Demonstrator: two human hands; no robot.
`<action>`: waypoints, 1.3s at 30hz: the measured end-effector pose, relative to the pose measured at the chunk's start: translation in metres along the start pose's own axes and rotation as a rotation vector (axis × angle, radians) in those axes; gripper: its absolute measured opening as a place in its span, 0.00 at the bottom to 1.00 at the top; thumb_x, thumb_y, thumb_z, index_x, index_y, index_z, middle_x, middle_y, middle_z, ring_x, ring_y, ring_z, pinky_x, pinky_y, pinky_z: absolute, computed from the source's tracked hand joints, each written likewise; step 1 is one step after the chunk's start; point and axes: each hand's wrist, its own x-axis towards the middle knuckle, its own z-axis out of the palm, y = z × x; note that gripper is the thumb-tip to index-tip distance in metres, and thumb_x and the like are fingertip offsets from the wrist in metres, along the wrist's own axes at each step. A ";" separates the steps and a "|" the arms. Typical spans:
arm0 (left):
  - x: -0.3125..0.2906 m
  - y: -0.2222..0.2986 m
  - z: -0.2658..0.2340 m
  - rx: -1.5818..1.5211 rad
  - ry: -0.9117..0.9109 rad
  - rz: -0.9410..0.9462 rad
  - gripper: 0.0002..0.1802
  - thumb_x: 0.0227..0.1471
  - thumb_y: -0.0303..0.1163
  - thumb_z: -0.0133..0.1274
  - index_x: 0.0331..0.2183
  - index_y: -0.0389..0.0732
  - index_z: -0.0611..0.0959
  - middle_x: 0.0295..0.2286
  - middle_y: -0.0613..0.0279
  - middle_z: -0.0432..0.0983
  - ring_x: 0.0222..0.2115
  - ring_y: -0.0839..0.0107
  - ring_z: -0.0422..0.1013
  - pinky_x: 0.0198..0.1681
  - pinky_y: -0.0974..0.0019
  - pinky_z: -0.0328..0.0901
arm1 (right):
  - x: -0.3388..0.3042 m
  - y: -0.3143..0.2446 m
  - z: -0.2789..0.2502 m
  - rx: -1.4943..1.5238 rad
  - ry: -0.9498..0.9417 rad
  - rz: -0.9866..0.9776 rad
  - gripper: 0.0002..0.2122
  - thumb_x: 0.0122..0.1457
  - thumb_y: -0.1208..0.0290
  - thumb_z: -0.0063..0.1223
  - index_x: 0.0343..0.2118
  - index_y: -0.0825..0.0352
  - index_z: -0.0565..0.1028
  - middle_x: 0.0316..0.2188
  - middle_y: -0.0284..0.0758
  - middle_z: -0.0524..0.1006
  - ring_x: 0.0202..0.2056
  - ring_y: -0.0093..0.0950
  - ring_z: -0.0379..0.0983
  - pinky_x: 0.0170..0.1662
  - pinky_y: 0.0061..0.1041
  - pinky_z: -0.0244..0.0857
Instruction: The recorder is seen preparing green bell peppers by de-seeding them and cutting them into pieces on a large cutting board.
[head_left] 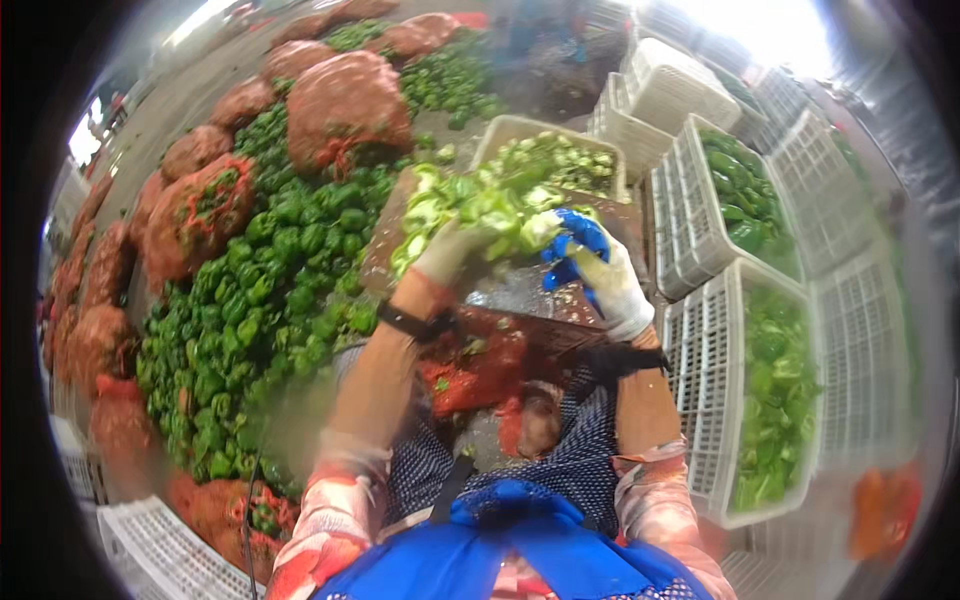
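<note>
Halved and cut green peppers [470, 200] lie heaped on a wet brown board [385, 245] in front of me. My left hand [457, 250], in a pale glove, reaches into the near side of this heap; its fingers are blurred and partly hidden among the pieces. At the heap's right side, my right hand [600, 265] wears a white glove with blue-coated fingers. Those fingers curl round a pale piece of green pepper [541, 230] at their tips. A wet, shiny patch [530, 295] of the board shows between my wrists.
Whole green peppers [260, 270] cover the floor at left, with filled red mesh sacks [345, 110] among and beyond them. Behind the board stands a white crate [490, 140] of pepper trimmings. Stacked white crates [690, 370] of green peppers line the right. Red netting [480, 375] lies below the board.
</note>
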 end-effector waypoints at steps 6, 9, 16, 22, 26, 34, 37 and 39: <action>-0.005 0.003 0.005 0.197 0.000 0.017 0.28 0.48 0.20 0.45 0.53 0.43 0.67 0.35 0.61 0.74 0.26 0.73 0.73 0.20 0.72 0.67 | 0.001 0.012 0.018 -0.153 -0.018 -0.017 0.17 0.55 0.76 0.52 0.50 0.68 0.71 0.38 0.36 0.78 0.37 0.22 0.74 0.41 0.22 0.69; 0.009 -0.015 0.007 0.378 0.102 0.239 0.35 0.47 0.17 0.50 0.57 0.42 0.62 0.38 0.60 0.72 0.30 0.74 0.72 0.30 0.72 0.70 | 0.010 0.012 0.033 -0.849 -0.071 -0.112 0.23 0.54 0.62 0.54 0.53 0.63 0.68 0.37 0.46 0.78 0.37 0.41 0.76 0.41 0.33 0.69; 0.013 -0.023 -0.013 0.588 -0.014 0.237 0.27 0.50 0.24 0.51 0.53 0.40 0.68 0.38 0.61 0.73 0.36 0.73 0.70 0.35 0.72 0.68 | 0.016 0.026 0.037 -0.768 -0.070 -0.183 0.20 0.50 0.64 0.54 0.45 0.65 0.70 0.33 0.48 0.77 0.36 0.47 0.74 0.40 0.40 0.68; 0.040 -0.063 -0.070 1.151 -0.028 0.681 0.18 0.49 0.18 0.44 0.44 0.30 0.73 0.52 0.41 0.59 0.44 0.57 0.70 0.42 0.64 0.69 | 0.011 0.032 0.055 -1.031 -0.055 -0.053 0.15 0.53 0.67 0.48 0.41 0.69 0.68 0.25 0.48 0.77 0.29 0.47 0.75 0.34 0.41 0.68; 0.020 -0.045 -0.024 1.472 0.010 0.712 0.19 0.44 0.17 0.45 0.42 0.31 0.74 0.49 0.43 0.63 0.48 0.53 0.66 0.47 0.62 0.67 | 0.010 0.028 0.038 -0.865 -0.073 -0.011 0.14 0.51 0.66 0.49 0.39 0.67 0.70 0.29 0.47 0.77 0.33 0.47 0.75 0.36 0.40 0.68; 0.027 -0.048 -0.033 1.326 0.054 0.575 0.21 0.57 0.30 0.45 0.51 0.32 0.66 0.42 0.48 0.68 0.41 0.62 0.68 0.45 0.67 0.65 | 0.013 0.042 0.039 -0.993 -0.103 -0.029 0.19 0.54 0.65 0.47 0.46 0.70 0.68 0.28 0.47 0.77 0.31 0.44 0.76 0.35 0.39 0.68; 0.035 -0.049 -0.049 1.911 0.005 1.091 0.19 0.61 0.31 0.42 0.51 0.31 0.66 0.43 0.47 0.67 0.37 0.66 0.69 0.40 0.68 0.66 | 0.017 0.037 0.040 -1.003 -0.095 -0.017 0.16 0.54 0.64 0.46 0.44 0.68 0.69 0.28 0.47 0.77 0.30 0.45 0.76 0.34 0.40 0.68; 0.035 -0.050 -0.035 1.358 0.061 0.490 0.18 0.60 0.28 0.41 0.50 0.29 0.68 0.46 0.46 0.66 0.37 0.64 0.71 0.40 0.68 0.68 | 0.016 0.030 0.038 -1.028 -0.122 0.035 0.14 0.54 0.65 0.45 0.42 0.66 0.70 0.28 0.47 0.77 0.32 0.43 0.76 0.35 0.40 0.68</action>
